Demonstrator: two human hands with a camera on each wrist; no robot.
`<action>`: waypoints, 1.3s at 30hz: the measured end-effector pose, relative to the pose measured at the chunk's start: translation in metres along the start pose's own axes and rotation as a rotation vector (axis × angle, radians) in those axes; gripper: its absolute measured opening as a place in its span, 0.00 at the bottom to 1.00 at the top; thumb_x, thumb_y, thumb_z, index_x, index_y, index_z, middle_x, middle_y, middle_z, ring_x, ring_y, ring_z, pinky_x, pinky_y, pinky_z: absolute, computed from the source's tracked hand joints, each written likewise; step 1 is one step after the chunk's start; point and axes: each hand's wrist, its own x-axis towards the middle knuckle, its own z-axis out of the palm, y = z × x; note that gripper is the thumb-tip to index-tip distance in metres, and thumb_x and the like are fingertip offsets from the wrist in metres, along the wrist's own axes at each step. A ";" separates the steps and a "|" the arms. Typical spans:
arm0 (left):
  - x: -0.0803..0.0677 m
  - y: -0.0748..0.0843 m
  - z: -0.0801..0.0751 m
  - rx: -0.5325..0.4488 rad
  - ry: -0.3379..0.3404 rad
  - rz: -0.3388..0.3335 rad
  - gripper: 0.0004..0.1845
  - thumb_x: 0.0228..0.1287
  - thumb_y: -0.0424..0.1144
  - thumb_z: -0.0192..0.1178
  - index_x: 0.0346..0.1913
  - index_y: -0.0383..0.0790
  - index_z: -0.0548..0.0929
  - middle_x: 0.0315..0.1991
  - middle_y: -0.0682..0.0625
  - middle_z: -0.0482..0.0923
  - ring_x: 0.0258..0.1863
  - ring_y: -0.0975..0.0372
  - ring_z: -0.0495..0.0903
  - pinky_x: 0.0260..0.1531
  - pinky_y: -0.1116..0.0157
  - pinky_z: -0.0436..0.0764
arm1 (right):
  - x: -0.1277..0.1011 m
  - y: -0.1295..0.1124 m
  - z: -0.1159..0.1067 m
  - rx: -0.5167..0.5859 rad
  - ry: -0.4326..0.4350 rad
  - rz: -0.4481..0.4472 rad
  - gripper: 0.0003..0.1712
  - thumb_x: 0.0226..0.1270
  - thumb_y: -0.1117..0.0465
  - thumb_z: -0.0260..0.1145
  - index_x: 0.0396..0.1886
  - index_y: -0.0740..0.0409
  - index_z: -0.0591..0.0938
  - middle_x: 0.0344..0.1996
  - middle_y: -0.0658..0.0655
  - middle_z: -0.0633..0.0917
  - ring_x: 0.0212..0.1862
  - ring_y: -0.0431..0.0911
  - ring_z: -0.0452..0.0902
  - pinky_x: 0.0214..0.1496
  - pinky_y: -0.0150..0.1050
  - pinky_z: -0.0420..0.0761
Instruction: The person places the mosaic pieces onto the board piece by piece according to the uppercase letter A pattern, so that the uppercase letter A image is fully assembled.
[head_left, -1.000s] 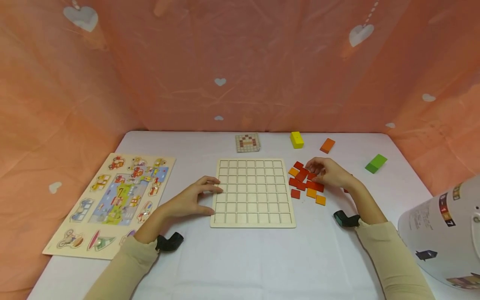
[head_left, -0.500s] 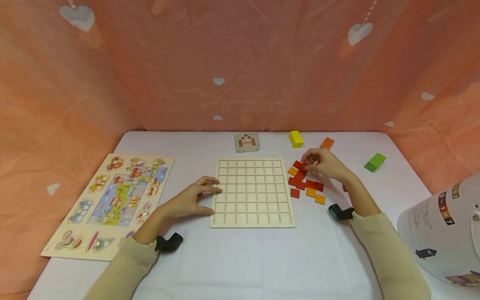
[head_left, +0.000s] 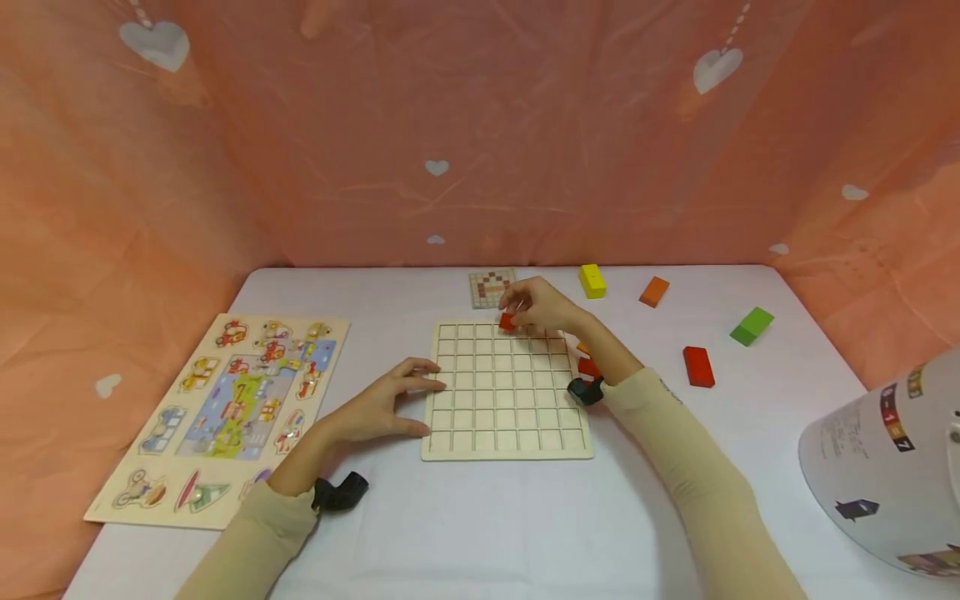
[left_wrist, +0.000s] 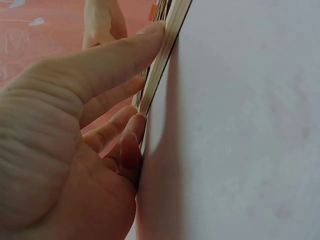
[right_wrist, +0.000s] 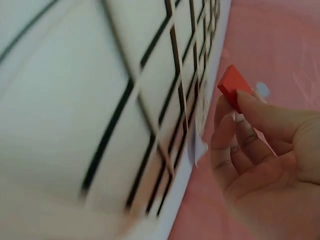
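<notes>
A pale wooden grid board (head_left: 507, 392) lies flat in the middle of the white table. My right hand (head_left: 536, 307) hovers over its far edge and pinches a small red square tile (head_left: 507, 322); in the right wrist view the red tile (right_wrist: 233, 87) sits at my fingertips beside the grid board (right_wrist: 125, 115). My left hand (head_left: 382, 402) rests on the table with its fingers touching the board's left edge (left_wrist: 162, 55). A few red and orange tiles (head_left: 587, 364) lie by the board's right side, mostly hidden behind my right forearm.
A picture puzzle board (head_left: 225, 417) lies at the left. A small pattern card (head_left: 491, 287), a yellow block (head_left: 592, 281), an orange block (head_left: 654, 292), a green block (head_left: 752, 326) and a red block (head_left: 697, 367) lie to the back and right. A white cylinder (head_left: 885, 458) stands at the right edge.
My right hand has lifted a red tile from the pile at the right and carried it left over the board's far edge. The left hand has stayed at the board's left edge.
</notes>
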 end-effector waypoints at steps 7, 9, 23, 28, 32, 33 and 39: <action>0.002 -0.002 0.002 0.006 -0.005 0.011 0.32 0.52 0.38 0.77 0.62 0.37 0.80 0.69 0.44 0.63 0.72 0.48 0.59 0.69 0.60 0.61 | 0.011 0.000 0.013 -0.082 -0.035 0.027 0.10 0.60 0.81 0.64 0.41 0.73 0.83 0.39 0.65 0.84 0.41 0.52 0.79 0.45 0.38 0.79; 0.002 -0.002 0.002 0.002 -0.006 0.012 0.32 0.52 0.38 0.77 0.61 0.37 0.81 0.69 0.44 0.63 0.72 0.48 0.59 0.68 0.61 0.61 | 0.011 0.000 0.013 -0.088 -0.026 0.047 0.10 0.60 0.81 0.64 0.41 0.74 0.84 0.38 0.65 0.85 0.41 0.52 0.79 0.45 0.38 0.79; 0.000 -0.003 -0.002 -0.003 -0.003 -0.013 0.32 0.52 0.38 0.77 0.62 0.36 0.80 0.69 0.44 0.63 0.73 0.48 0.57 0.70 0.55 0.58 | 0.006 0.007 0.009 -0.056 -0.045 -0.022 0.12 0.58 0.76 0.68 0.43 0.68 0.86 0.36 0.61 0.85 0.38 0.50 0.76 0.42 0.39 0.77; -0.001 -0.001 -0.003 -0.001 -0.010 -0.011 0.32 0.52 0.38 0.77 0.62 0.36 0.80 0.69 0.44 0.63 0.73 0.47 0.57 0.69 0.50 0.58 | -0.005 0.010 -0.004 -0.059 -0.007 0.021 0.17 0.62 0.75 0.68 0.51 0.75 0.82 0.41 0.69 0.83 0.42 0.56 0.76 0.43 0.36 0.77; -0.002 0.000 -0.004 0.005 -0.010 -0.007 0.32 0.52 0.38 0.77 0.62 0.36 0.80 0.69 0.44 0.63 0.73 0.48 0.57 0.69 0.49 0.59 | -0.028 0.019 -0.030 -0.056 0.019 0.022 0.19 0.63 0.73 0.68 0.54 0.75 0.80 0.43 0.69 0.83 0.44 0.56 0.76 0.45 0.34 0.76; -0.002 0.000 -0.004 0.008 -0.009 -0.005 0.32 0.52 0.38 0.77 0.62 0.36 0.80 0.69 0.45 0.63 0.73 0.48 0.57 0.69 0.49 0.59 | -0.035 0.021 -0.037 -0.065 0.022 0.031 0.20 0.63 0.72 0.68 0.55 0.74 0.80 0.44 0.69 0.83 0.46 0.57 0.76 0.47 0.35 0.76; -0.004 -0.003 -0.002 0.018 0.002 -0.009 0.32 0.51 0.39 0.77 0.61 0.37 0.81 0.69 0.45 0.63 0.73 0.48 0.57 0.69 0.47 0.57 | -0.071 0.039 -0.066 -0.105 -0.015 0.130 0.22 0.65 0.71 0.67 0.59 0.68 0.79 0.54 0.67 0.82 0.58 0.59 0.75 0.61 0.53 0.73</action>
